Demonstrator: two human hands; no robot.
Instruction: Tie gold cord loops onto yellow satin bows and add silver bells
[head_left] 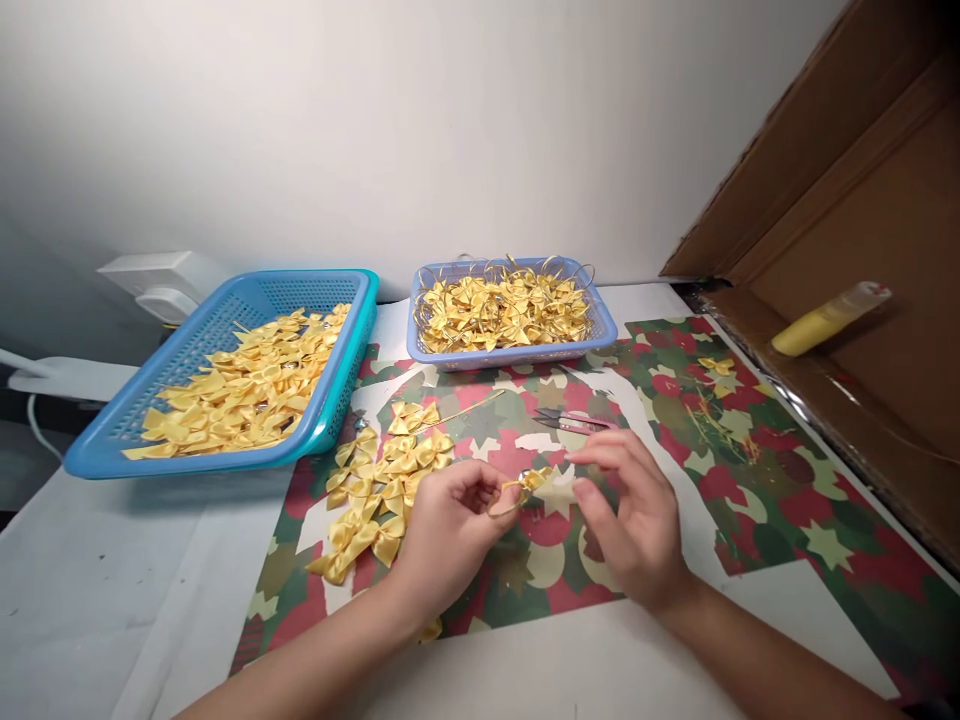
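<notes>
Left hand (457, 525): thumb and fingertips pinched on a gold cord (504, 512); a yellow bow (535, 479) with a shiny bit at its middle sticks out past the fingertips, toward the right hand (637, 525). Right hand holds nothing visible; thumb and forefinger slightly spread, tips just beside the bow, a narrow gap between.

Below both, the patterned sheet (559, 560) shows between the wrists down to its near edge; forearms cross that edge.

Left side tight: loose bows (397, 470) lie close against the left hand, some overlapping. Just beyond the right fingers, snips (574, 421), blades pointing left.

More room on the right: patterned surface runs out to thread scraps (724, 425) and on to the cardboard (847, 180) wall, where a yellow tube (829, 320) leans.

Far limit: purple-blue basket (517, 356) of bows with cord loops, near the white wall (480, 130). Far left: larger blue basket (180, 464), bows inside, rim overhanging the patterned sheet's edge.
</notes>
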